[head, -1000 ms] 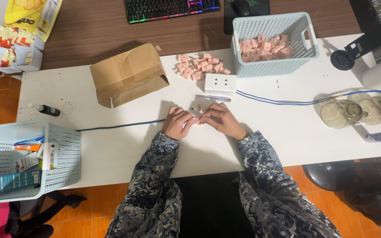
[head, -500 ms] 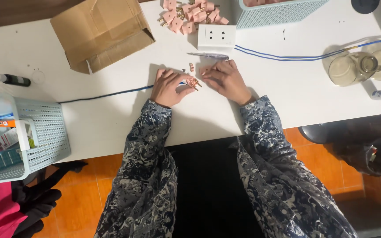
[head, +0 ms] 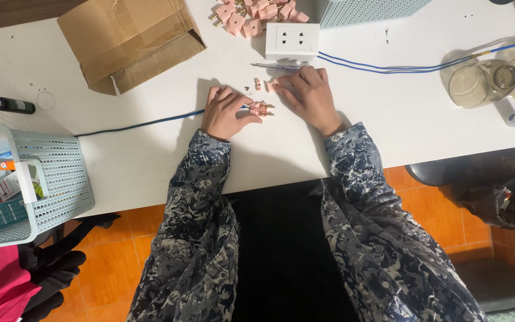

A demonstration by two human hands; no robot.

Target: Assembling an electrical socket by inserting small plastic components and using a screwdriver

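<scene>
The left hand pinches a pink plug on the blue cable — the right hand, fingers curled together, rests on small pink parts just near the white socket.

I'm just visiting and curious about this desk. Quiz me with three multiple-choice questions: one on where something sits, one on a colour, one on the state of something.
1. Where is the white socket block?
A. in the basket at the left
B. on the table just beyond the right hand
C. on the floor

2. What colour is the cable leading to the left hand?
A. blue
B. red
C. yellow

3. How is the cardboard box?
A. taped shut
B. crushed flat
C. open, lying on its side

Answers: 1 B, it sits beyond the fingers; 2 A, a blue line crosses the white table; 3 C, its flaps gape sideways.
</scene>
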